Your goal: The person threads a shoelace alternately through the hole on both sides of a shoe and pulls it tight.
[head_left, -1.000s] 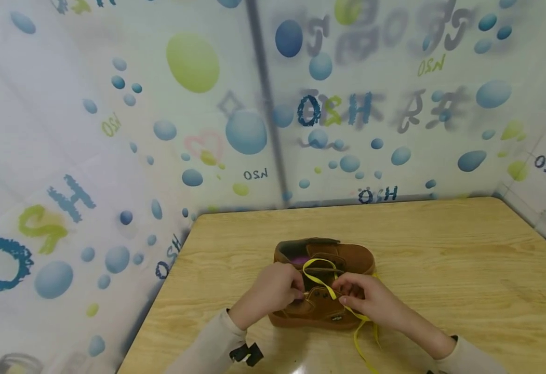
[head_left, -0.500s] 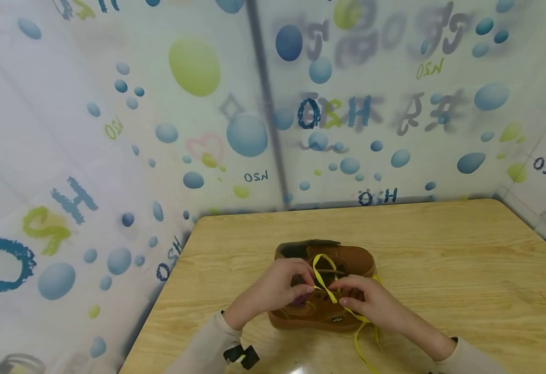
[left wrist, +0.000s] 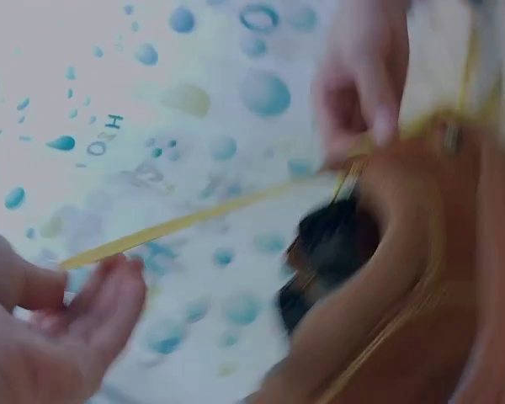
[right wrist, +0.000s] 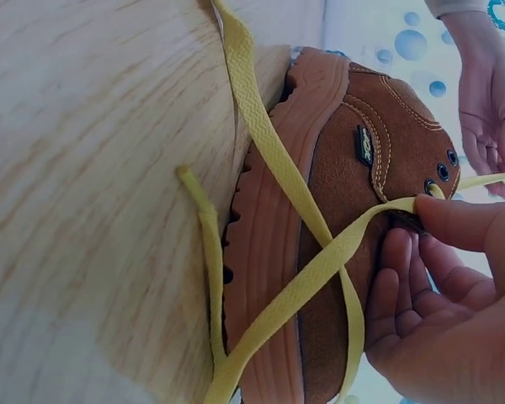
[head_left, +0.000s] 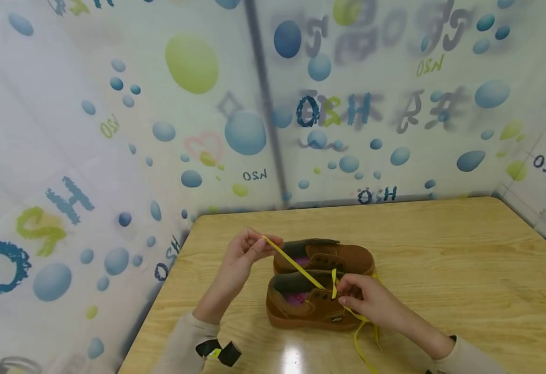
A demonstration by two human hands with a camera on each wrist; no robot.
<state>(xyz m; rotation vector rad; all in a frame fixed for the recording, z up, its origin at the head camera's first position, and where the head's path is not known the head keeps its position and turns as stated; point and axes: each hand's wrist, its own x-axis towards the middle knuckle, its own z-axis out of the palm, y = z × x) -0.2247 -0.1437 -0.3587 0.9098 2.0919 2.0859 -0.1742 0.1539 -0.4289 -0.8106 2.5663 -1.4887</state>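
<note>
Two brown lace-up shoes lie side by side, toes to the right: the nearer shoe (head_left: 296, 319) and the farther shoe (head_left: 359, 255). From the nearer shoe's eyelets a yellow shoelace (head_left: 295, 265) runs taut up to the left. My left hand (head_left: 235, 262), raised left of the shoes, pinches its far stretch between thumb and fingers. Against the nearer shoe's lacing, my right hand (head_left: 373, 301) pinches lace, the thumb pressing it beside the eyelets (right wrist: 442, 172) in the right wrist view. Loose yellow lace (right wrist: 278, 316) hangs across the shoe's side and sole.
The wooden table (head_left: 460, 259) reaches back to a white wall sheet (head_left: 394, 78) printed with blue and green drops. A lace end (right wrist: 185, 172) lies on the wood by the sole.
My left hand has moved from over the shoe opening up and to the left, drawing the lace out straight. The lace loop above the shoe has shrunk. My right hand has stayed put.
</note>
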